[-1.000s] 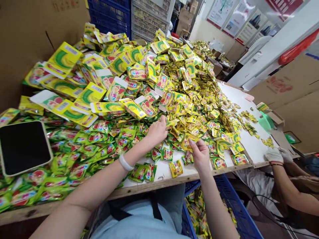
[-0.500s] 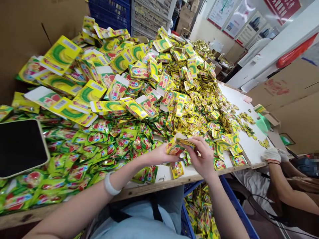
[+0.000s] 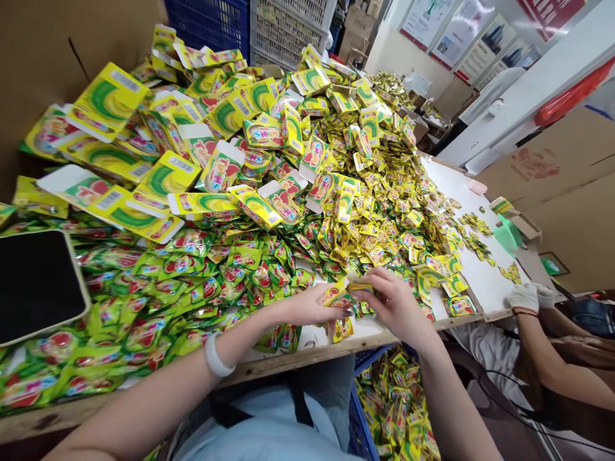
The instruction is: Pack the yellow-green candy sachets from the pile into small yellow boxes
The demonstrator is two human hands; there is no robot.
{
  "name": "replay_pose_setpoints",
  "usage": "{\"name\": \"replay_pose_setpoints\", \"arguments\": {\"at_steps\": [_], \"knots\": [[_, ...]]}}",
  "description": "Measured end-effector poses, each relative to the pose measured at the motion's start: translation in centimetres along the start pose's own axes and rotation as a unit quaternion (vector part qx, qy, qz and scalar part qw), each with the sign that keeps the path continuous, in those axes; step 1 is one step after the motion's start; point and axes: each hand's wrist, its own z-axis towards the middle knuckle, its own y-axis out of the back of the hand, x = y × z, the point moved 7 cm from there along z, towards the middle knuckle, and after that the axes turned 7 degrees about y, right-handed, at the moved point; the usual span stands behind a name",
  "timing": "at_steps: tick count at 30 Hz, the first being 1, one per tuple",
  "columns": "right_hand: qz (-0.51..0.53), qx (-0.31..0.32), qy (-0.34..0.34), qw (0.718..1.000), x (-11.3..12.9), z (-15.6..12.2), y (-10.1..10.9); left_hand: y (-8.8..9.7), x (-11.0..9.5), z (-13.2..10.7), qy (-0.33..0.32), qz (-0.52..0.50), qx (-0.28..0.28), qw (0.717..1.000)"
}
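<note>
My left hand (image 3: pixel 310 305) is closed round a small yellow and green printed candy box (image 3: pixel 336 294), its end flap open toward the right. My right hand (image 3: pixel 394 302) pinches a small yellow candy packet (image 3: pixel 361 287) at the box's open end; how far the packet is inside, I cannot tell. Just below the hands a yellow packet (image 3: pixel 342 329) lies at the table's front edge. Green packets with red fruit prints (image 3: pixel 192 288) spread to the left of my hands. Beyond them is a heap of yellow packets (image 3: pixel 384 211) and flat or folded printed boxes (image 3: pixel 216 166).
A dark-screened tablet (image 3: pixel 38 285) lies at the left. Below the table's wooden edge (image 3: pixel 269 366), a blue crate (image 3: pixel 360 422) holds filled boxes or packets. At right a co-worker's gloved hands (image 3: pixel 526 298) rest by the table. Stacked crates (image 3: pixel 293 32) stand behind.
My right hand has moved the packet in against the open end of the box, and both hands are slightly lower. The view has shifted a little.
</note>
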Motion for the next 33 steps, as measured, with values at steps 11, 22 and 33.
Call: {"name": "replay_pose_setpoints", "arguments": {"at_steps": [11, 22, 33], "knots": [[0.107, 0.009, -0.016, 0.994, -1.5, -0.9, -0.3, -0.5, 0.5, -0.5, 0.033, -0.026, 0.077, 0.996], [0.291, -0.048, -0.208, 0.933, -4.9, -7.0, -3.8, -2.9, 2.7, 0.2, 0.022, -0.027, 0.048, 0.998], [0.157, -0.130, -0.133, 0.970, -2.5, -7.6, -3.8, -3.5, 3.0, 0.3, 0.031, -0.062, 0.058, 0.996]]}}
